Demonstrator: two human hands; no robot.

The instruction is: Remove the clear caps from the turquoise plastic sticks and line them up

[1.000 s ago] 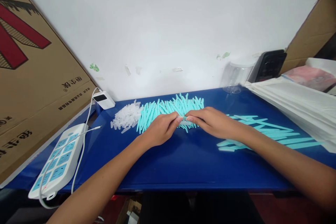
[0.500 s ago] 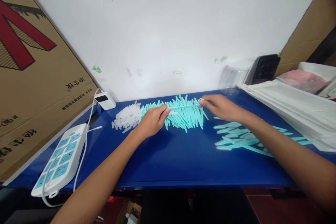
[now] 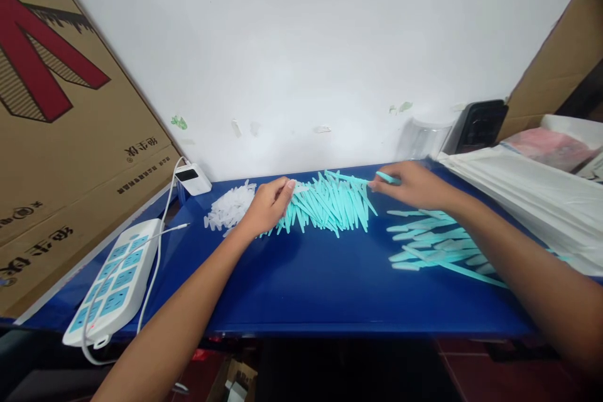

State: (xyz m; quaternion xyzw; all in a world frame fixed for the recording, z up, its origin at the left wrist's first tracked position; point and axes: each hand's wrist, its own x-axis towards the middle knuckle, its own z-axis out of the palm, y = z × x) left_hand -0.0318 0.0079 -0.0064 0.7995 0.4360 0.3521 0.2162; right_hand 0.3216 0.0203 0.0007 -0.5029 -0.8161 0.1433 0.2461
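My left hand is closed, thumb against fingertips, on a small pale translucent cap that points right. Turquoise sticks, which look like eyebrow razors, lie in a heap just right of it. My right hand pinches a thin turquoise razor at the heap's back right edge. Another turquoise length shows among its fingers; whether it is a second razor I cannot tell. Loose translucent caps form a pile left of the heap. Under my right forearm lie several razors with pale ends.
On the blue table, a white power strip with cables lies at left, near a small white device. A clear container, a black object and white plastic bags stand at right. A cardboard box borders the left.
The turquoise razor that spanned both hands is now out of my left hand. My hands have drawn apart, the left one leftward, the right one slightly rightward. The view has shifted a little.
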